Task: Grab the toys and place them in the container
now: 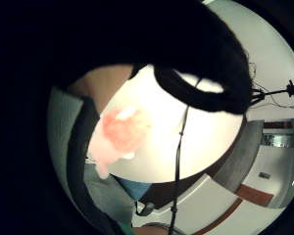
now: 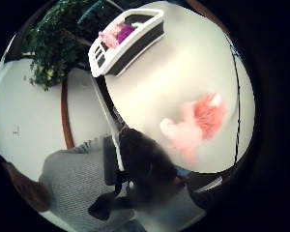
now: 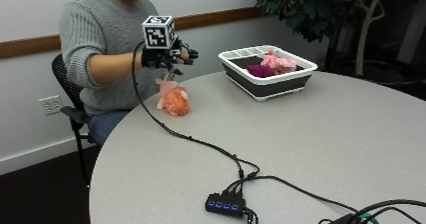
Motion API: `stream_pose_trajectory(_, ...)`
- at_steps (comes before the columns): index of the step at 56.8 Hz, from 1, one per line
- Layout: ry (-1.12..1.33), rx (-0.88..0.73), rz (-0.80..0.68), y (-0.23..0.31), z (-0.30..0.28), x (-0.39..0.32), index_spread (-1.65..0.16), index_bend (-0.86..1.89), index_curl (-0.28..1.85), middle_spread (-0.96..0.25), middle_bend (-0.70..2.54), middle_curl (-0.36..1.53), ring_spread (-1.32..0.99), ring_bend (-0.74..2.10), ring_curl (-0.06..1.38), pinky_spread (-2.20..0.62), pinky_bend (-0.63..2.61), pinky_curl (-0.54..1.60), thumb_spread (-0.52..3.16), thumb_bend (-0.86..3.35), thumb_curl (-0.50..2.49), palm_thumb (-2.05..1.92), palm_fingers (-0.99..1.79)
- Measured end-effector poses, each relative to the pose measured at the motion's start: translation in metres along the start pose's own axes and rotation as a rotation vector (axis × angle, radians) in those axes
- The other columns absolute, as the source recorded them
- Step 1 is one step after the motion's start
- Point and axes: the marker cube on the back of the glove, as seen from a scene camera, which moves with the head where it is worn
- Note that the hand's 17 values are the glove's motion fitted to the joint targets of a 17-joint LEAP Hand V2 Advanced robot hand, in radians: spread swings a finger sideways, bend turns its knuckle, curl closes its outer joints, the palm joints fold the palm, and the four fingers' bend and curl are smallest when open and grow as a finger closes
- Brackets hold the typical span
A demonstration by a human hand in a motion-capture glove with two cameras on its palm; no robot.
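One pink toy (image 3: pixel 174 98) on grey round table (image 3: pixel 346 134) | container (image 3: pixel 269 77) (toys inside) | hands (image 3: pixel 166 57): gloved fingers relaxed, empty

The person sits with the right forearm raised and stretched forward at about chest height, the grey sleeve pushed up to the elbow. The black-gloved right hand (image 3: pixel 168 58) hangs in the air, palm turned downward, its fingers (image 3: pixel 188 54) loosely bent and closed round nothing.

A blurry pink toy (image 1: pixel 118 134), perhaps plush, lies on the white table (image 1: pixel 196 147).
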Motion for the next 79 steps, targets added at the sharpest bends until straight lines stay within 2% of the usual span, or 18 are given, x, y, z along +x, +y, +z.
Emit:
stream_pose_trajectory(7,0.070,-0.076,0.037,0.013,0.060,-0.001,-0.36,0.17,0.34,-0.09,0.10,0.16,-0.01,0.16,0.22,0.08,1.10,0.31,1.17,-0.08,0.15,-0.11,-0.19)
stream_pose_trajectory(12,0.110,-0.190,0.088,0.019,0.109,0.002,-0.36,0.17,0.34,-0.09,0.10,0.16,-0.01,0.15,0.21,0.08,1.09,0.31,1.17,-0.07,0.15,-0.09,-0.20)
stream_pose_trajectory(16,0.181,-0.224,0.067,0.029,0.139,-0.006,-0.36,0.19,0.35,-0.09,0.09,0.16,0.00,0.09,0.18,0.09,1.14,0.33,1.16,-0.06,0.16,-0.08,-0.24)
stream_pose_trajectory(24,0.152,-0.200,0.038,0.030,0.140,-0.004,-0.37,0.21,0.37,-0.09,0.06,0.14,0.01,0.07,0.12,0.09,1.31,0.37,1.16,-0.03,0.19,-0.03,-0.25)
stream_pose_trajectory(38,0.144,-0.161,0.035,0.031,0.141,-0.003,-0.40,0.26,0.40,-0.09,0.12,0.14,0.01,0.14,0.10,0.07,1.31,0.37,1.25,0.01,0.27,0.06,-0.14)
stream_pose_trajectory(44,0.163,-0.025,0.048,0.023,0.137,0.004,-0.42,0.42,0.44,-0.15,0.25,0.19,-0.03,0.17,0.09,0.04,1.16,0.32,1.30,0.02,0.30,0.11,0.16)
stream_pose_trajectory(45,0.154,0.010,0.049,0.022,0.137,0.005,-0.42,0.45,0.46,-0.16,0.35,0.22,-0.09,0.27,0.12,0.01,1.08,0.29,1.32,0.08,0.33,0.20,0.35)
stream_pose_trajectory(48,0.124,0.074,0.049,0.018,0.136,0.007,-0.43,0.49,0.47,-0.20,0.45,0.26,-0.20,0.37,0.13,-0.08,0.98,0.25,1.30,0.14,0.39,0.34,0.55)
stream_pose_trajectory(49,0.117,0.082,0.048,0.016,0.135,0.007,-0.43,0.53,0.50,-0.22,0.45,0.26,-0.24,0.47,0.17,-0.14,0.99,0.26,1.29,0.18,0.42,0.42,0.72)
stream_pose_trajectory(52,0.109,0.094,0.043,0.013,0.134,0.008,-0.42,0.61,0.54,-0.26,0.50,0.29,-0.32,0.51,0.18,-0.21,0.96,0.25,1.22,0.21,0.47,0.51,0.83)
stream_pose_trajectory(57,0.103,0.105,0.040,0.010,0.133,0.007,-0.39,0.75,0.65,-0.30,0.58,0.34,-0.44,0.56,0.23,-0.29,0.91,0.28,1.12,0.23,0.54,0.57,0.86)
stream_pose_trajectory(68,0.079,0.077,0.006,0.002,0.119,0.007,-0.32,0.85,0.78,-0.34,0.71,0.43,-0.59,0.64,0.30,-0.36,0.91,0.34,0.91,0.21,0.68,0.62,0.84)
stream_pose_trajectory(73,0.047,0.111,-0.006,-0.022,0.068,0.008,-0.31,0.87,0.82,-0.34,0.77,0.48,-0.63,0.67,0.33,-0.38,0.92,0.36,0.84,0.20,0.73,0.62,0.84)
stream_pose_trajectory(79,0.058,0.239,0.008,-0.066,-0.031,0.020,-0.29,0.88,0.86,-0.34,0.81,0.52,-0.66,0.71,0.36,-0.38,0.94,0.39,0.77,0.20,0.79,0.62,0.81)
